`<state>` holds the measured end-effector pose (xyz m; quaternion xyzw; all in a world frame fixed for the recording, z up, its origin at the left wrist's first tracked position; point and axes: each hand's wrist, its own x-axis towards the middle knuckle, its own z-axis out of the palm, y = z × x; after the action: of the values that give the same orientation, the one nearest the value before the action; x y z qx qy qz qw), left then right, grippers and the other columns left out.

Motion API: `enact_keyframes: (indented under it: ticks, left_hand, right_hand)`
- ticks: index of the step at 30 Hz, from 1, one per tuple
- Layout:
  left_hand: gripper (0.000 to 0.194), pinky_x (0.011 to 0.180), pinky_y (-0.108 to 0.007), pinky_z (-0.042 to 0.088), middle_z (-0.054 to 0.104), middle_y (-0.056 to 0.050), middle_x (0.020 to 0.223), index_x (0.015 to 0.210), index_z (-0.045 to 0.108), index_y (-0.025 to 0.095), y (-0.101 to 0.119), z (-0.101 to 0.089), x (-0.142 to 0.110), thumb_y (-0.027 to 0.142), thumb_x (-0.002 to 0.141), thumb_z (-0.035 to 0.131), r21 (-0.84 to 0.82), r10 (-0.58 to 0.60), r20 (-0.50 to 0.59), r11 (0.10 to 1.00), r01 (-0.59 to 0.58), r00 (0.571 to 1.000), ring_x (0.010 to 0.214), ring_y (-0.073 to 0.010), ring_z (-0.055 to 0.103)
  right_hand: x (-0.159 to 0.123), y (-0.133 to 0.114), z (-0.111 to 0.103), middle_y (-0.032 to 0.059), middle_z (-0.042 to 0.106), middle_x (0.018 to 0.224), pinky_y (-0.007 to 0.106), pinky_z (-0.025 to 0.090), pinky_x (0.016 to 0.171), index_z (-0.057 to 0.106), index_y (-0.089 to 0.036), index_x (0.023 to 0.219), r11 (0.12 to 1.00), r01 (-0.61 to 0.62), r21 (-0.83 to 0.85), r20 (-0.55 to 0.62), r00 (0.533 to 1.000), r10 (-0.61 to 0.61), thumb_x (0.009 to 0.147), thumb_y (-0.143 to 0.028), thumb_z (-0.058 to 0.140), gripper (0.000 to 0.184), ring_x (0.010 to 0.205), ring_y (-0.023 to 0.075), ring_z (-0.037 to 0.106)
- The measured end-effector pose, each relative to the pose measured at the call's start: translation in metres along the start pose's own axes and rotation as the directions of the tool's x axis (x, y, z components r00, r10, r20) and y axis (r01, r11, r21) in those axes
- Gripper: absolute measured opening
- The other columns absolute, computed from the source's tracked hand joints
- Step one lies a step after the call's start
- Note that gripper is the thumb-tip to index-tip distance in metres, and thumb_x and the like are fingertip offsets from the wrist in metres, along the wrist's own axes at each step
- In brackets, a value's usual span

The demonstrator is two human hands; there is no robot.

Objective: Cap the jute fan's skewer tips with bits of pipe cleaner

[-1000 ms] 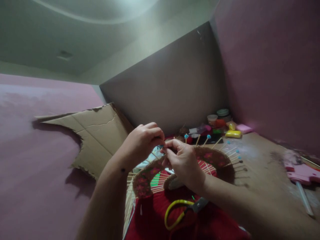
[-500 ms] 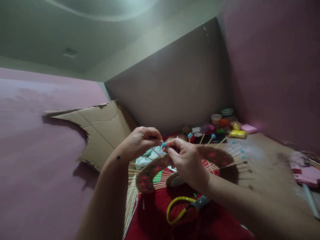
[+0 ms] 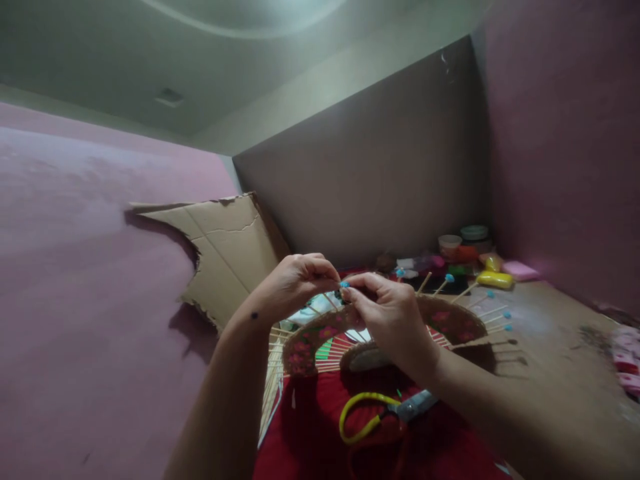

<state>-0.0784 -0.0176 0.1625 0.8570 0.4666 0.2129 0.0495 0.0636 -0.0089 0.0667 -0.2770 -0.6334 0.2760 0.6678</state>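
Note:
My left hand (image 3: 303, 280) and my right hand (image 3: 393, 317) meet above the craft piece, fingers pinched together on a small blue ball (image 3: 345, 285). It looks like soft clay; whether a stick is inside it is hidden by the fingertips. Below is a curved brown band (image 3: 301, 350) painted with pink flowers, with thin wooden sticks fanning out through it. Several sticks on the right carry similar blue tips (image 3: 449, 279). Scissors with yellow handles (image 3: 345, 420) lie on the red cloth (image 3: 305, 440) under my right forearm.
A torn cardboard sheet (image 3: 225, 257) leans by the pink wall on the left. At the back right are tubs (image 3: 474, 233), a yellow packet (image 3: 495, 280) and a pink block (image 3: 520, 270). A pink object (image 3: 627, 360) lies at the far right edge.
The camera view has turned left, so everything sits farther right in the picture. Both hands stay pinched at the blue ball, with only slight finger movement.

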Motion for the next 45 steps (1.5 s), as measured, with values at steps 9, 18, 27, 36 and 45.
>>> enact_keyframes:
  ticks: [9, 18, 27, 36, 45]
  left_hand:
    - [0.019, 0.071, -0.027, 0.036, 0.057, 0.001, 0.074, 0.071, 0.066, 0.019, 0.016, 0.005, -0.016, 0.024, 0.084, 0.052, 0.389, 0.173, -0.131, 0.915, -0.110, 0.976, 0.068, -0.0096, 0.049]
    - [0.021, 0.076, -0.033, 0.032, 0.057, -0.001, 0.077, 0.075, 0.065, 0.020, 0.019, 0.015, -0.026, 0.026, 0.087, 0.049, 0.528, 0.209, -0.173, 0.845, -0.088, 0.963, 0.071, -0.0130, 0.048]
    - [0.013, 0.073, -0.028, 0.045, 0.058, -0.002, 0.085, 0.097, 0.055, 0.020, 0.028, 0.023, -0.078, 0.023, 0.085, 0.051, 0.162, -0.061, -0.493, 0.974, 0.161, 0.868, 0.078, -0.0137, 0.055]
    - [0.021, 0.083, -0.033, 0.045, 0.062, -0.010, 0.099, 0.101, 0.058, 0.018, 0.023, 0.150, -0.104, 0.029, 0.087, 0.047, 0.270, -0.148, 0.101, 0.956, 0.116, 0.984, 0.096, -0.0205, 0.055]
    - [0.025, 0.064, -0.029, 0.041, 0.061, -0.006, 0.089, 0.098, 0.053, 0.020, 0.007, 0.171, -0.106, 0.037, 0.088, 0.038, 0.285, -0.184, 0.247, 0.952, 0.110, 0.952, 0.076, -0.0195, 0.055]
  right_hand:
    - [-0.002, -0.002, 0.001, -0.0003, 0.060, 0.054, 0.020, 0.043, 0.047, 0.066, -0.015, 0.076, 0.999, -0.030, -0.036, 0.013, 0.999, 0.030, 0.080, -0.024, 0.057, 0.014, 0.046, 0.0086, 0.054]
    - [-0.002, 0.001, 0.001, -0.0004, 0.061, 0.055, 0.019, 0.045, 0.047, 0.065, -0.015, 0.077, 1.000, -0.020, 0.021, 0.040, 0.999, 0.020, 0.080, -0.023, 0.056, 0.013, 0.046, 0.0092, 0.057]
    - [-0.001, 0.005, 0.000, -0.0016, 0.061, 0.064, 0.019, 0.048, 0.042, 0.060, -0.015, 0.102, 0.971, -0.103, 0.217, 0.074, 0.993, 0.089, 0.077, -0.023, 0.058, 0.026, 0.047, 0.0100, 0.059]
    - [-0.001, 0.007, -0.009, 0.0040, 0.067, 0.074, 0.020, 0.048, 0.045, 0.057, -0.014, 0.090, 0.994, -0.048, 0.102, 0.061, 0.997, 0.042, 0.082, -0.024, 0.052, 0.014, 0.050, 0.0101, 0.061]
    - [0.008, 0.008, -0.010, 0.0039, 0.066, 0.073, 0.020, 0.051, 0.043, 0.059, -0.014, 0.087, 0.991, -0.115, 0.068, 0.102, 0.989, 0.108, 0.081, -0.026, 0.052, 0.015, 0.050, 0.0104, 0.061]
